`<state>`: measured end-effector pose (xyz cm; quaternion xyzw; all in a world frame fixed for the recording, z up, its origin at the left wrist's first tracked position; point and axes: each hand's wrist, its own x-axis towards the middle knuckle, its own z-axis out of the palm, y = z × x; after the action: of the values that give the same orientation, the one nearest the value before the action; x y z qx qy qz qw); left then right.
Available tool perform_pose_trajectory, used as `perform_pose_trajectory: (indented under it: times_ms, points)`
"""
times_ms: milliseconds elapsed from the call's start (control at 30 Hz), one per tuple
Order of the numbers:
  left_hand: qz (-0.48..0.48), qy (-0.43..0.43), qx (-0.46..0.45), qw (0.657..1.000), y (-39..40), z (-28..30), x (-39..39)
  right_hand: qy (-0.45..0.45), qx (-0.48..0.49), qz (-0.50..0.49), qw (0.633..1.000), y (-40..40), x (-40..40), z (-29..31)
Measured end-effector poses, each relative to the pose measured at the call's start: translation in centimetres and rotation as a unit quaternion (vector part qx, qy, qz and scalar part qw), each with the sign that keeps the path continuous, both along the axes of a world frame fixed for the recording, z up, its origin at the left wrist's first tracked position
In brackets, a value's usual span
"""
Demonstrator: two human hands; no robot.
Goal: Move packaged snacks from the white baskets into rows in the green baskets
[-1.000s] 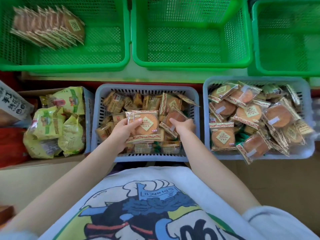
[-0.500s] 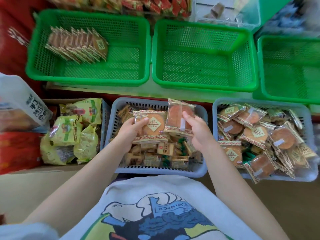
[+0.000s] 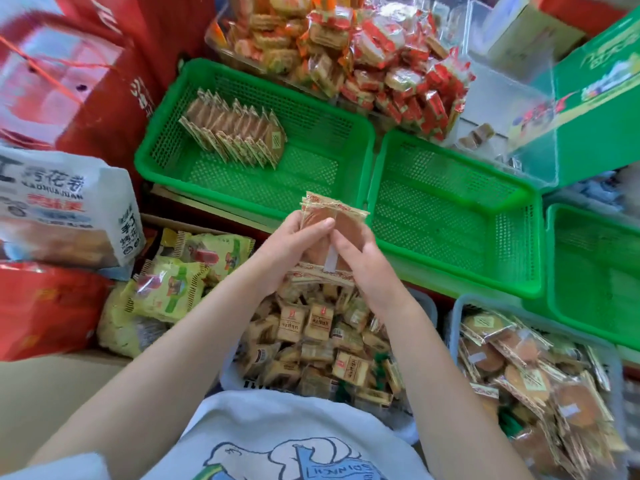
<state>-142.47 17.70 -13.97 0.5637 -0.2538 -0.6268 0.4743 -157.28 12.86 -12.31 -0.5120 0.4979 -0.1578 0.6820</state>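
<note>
Head view: both forearms reach forward and meet above the near white basket (image 3: 424, 308). The left hand (image 3: 291, 245) and right hand (image 3: 360, 261) each grip the stacked snack packets (image 3: 337, 225), fingers curled round them, held upright just near the left green basket (image 3: 360, 161). How many packets are in the stack is hard to make out.

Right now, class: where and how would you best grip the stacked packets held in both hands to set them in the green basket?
Grip the packets by their flat faces near the crimped side edges, left hand and right hand from opposite sides. They are thin and stand upright, so squeezing the faces probably keeps the stack square for the row in the green basket.
</note>
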Motion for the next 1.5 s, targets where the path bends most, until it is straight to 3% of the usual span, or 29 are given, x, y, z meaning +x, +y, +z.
perform_pose_trajectory:
  times_ms: [100, 167, 233, 367, 467, 500, 633, 967, 1233, 1400, 1500]
  points:
    - [0.050, 0.008, -0.011, 0.999, -1.5, -0.8, 3.1, -0.023, 0.064, -0.028, 0.997, -1.9, 3.3, -0.8]
    - [0.033, -0.065, -0.023, 0.997, -2.8, -1.7, 5.1, -0.016, 0.093, -0.028, 0.995, -3.3, 5.2, -1.7]
    - [0.024, -0.201, -0.001, 0.979, -3.8, -3.4, 7.7, 0.014, 0.077, -0.068, 0.995, -5.0, 7.3, -2.6]
    - [-0.033, -0.487, 0.065, 0.870, -3.7, -7.7, 13.2, 0.088, 0.037, -0.205, 0.974, -10.6, 11.0, -6.5]
    - [-0.167, -0.598, 0.082, 0.780, -2.8, -9.8, 13.7, 0.163, 0.047, -0.177, 0.969, -14.3, 13.7, -8.4]
    - [-0.181, -0.610, 0.079, 0.767, -2.7, -10.0, 13.6, 0.189, 0.044, -0.163, 0.967, -15.0, 14.9, -8.2]
    - [-0.165, -0.610, 0.059, 0.773, -2.4, -10.6, 13.8, 0.273, -0.046, -0.132, 0.952, -18.5, 18.8, -10.5]
    - [-0.136, -0.625, 0.017, 0.768, -2.0, -11.9, 13.7, 0.276, -0.143, 0.037, 0.950, -16.7, 21.5, -11.7]
    - [-0.165, -0.619, 0.035, 0.767, -2.4, -10.8, 13.5, 0.221, -0.100, 0.001, 0.970, -9.4, 12.7, -5.9]
    - [-0.226, -0.662, 0.057, 0.712, -2.5, -8.5, 12.2, 0.238, -0.122, -0.031, 0.963, -3.4, 1.9, -2.9]
    - [-0.168, -0.604, -0.022, 0.779, -1.4, -5.2, 7.1, 0.282, -0.085, -0.075, 0.953, -0.7, -5.2, -3.1]
